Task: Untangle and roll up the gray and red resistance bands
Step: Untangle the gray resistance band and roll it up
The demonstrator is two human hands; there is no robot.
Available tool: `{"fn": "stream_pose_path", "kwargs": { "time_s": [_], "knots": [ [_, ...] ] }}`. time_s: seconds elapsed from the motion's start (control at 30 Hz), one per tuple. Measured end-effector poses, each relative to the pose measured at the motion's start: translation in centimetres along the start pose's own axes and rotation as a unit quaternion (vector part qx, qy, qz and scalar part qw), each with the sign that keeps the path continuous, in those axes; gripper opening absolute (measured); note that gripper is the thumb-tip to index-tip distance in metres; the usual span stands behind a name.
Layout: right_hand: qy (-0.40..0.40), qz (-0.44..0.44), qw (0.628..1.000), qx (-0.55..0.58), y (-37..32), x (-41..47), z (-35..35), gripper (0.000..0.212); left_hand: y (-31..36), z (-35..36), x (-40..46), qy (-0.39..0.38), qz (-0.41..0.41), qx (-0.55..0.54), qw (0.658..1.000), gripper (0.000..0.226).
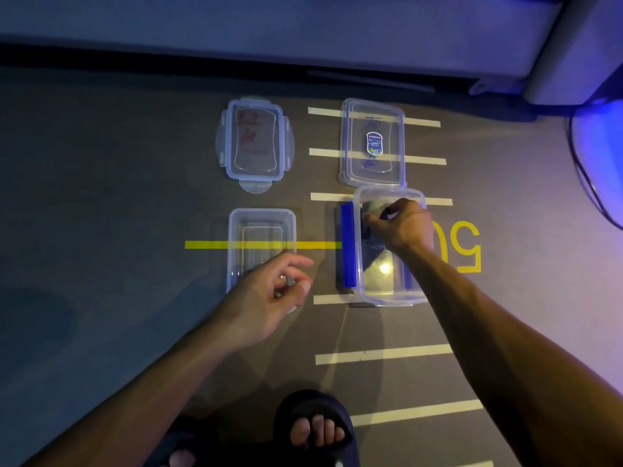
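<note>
My right hand (404, 227) reaches into the near right clear plastic box (387, 296). Its fingers pinch a gray resistance band (372, 207), which looks bunched or rolled near the box's far end. More dark gray material (372, 251) lies lower in the same box. My left hand (269, 291) hovers over the near edge of the near left clear box (236, 230), fingers spread and holding nothing. That box looks empty. I see no red band in view.
Two clear lids lie farther away, one with red writing (255, 143) and one with a blue sticker (372, 143). A blue strip (348, 244) runs along the right box's left side. White and yellow tape lines mark the gray floor. My sandalled foot (315, 429) stands near the bottom.
</note>
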State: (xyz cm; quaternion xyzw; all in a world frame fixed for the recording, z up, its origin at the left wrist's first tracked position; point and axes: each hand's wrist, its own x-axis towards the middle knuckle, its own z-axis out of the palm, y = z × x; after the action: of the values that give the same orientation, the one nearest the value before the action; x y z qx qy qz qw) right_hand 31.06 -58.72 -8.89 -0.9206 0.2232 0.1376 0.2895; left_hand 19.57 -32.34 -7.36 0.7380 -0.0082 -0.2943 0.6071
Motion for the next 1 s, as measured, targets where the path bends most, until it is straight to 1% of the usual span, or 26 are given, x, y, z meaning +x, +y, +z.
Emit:
{"fn": "stream_pose_path", "kwargs": {
  "time_s": [0.17,0.23,0.33,0.43,0.47,0.57,0.6,0.73,0.9,1.0],
  "knots": [
    [0.009,-0.010,1.000,0.015,-0.3,0.2,1.2,0.045,-0.6,-0.3,-0.3,0.019,0.000,-0.003,1.000,0.022],
    [0.018,-0.010,1.000,0.015,-0.4,0.1,1.2,0.047,-0.6,-0.4,-0.4,0.027,0.001,-0.005,1.000,0.021],
    [0.002,-0.020,1.000,0.013,-0.2,-0.3,1.3,0.044,-0.5,-0.3,-0.4,0.026,-0.001,0.001,1.000,0.022],
    [0.002,-0.015,0.999,0.045,0.2,-0.5,1.2,0.044,-0.1,-0.1,-0.4,0.031,-0.001,-0.006,0.999,0.021],
    [0.004,-0.018,0.998,0.059,0.3,-0.5,1.2,0.041,-0.1,-0.1,-0.4,0.032,-0.003,-0.008,0.999,0.020],
    [-0.005,-0.013,0.995,0.101,0.6,-0.7,1.4,0.024,-0.1,0.0,-0.4,0.029,-0.011,-0.013,0.999,0.019],
    [-0.008,-0.010,0.995,0.100,0.8,-0.7,1.5,0.023,-0.1,0.0,-0.5,0.028,-0.012,-0.015,0.999,0.018],
    [-0.012,0.009,0.993,0.115,0.9,-0.6,1.7,0.030,0.0,0.0,-0.6,0.029,-0.009,-0.006,1.000,0.020],
    [-0.019,0.035,0.989,0.144,0.8,-0.4,1.8,0.031,0.5,0.3,-1.1,0.030,0.001,0.012,0.999,0.018],
    [-0.011,0.042,0.984,0.170,1.1,-0.7,2.0,0.036,0.4,0.5,-1.4,0.033,0.002,0.019,0.999,0.020]
  ]
}}
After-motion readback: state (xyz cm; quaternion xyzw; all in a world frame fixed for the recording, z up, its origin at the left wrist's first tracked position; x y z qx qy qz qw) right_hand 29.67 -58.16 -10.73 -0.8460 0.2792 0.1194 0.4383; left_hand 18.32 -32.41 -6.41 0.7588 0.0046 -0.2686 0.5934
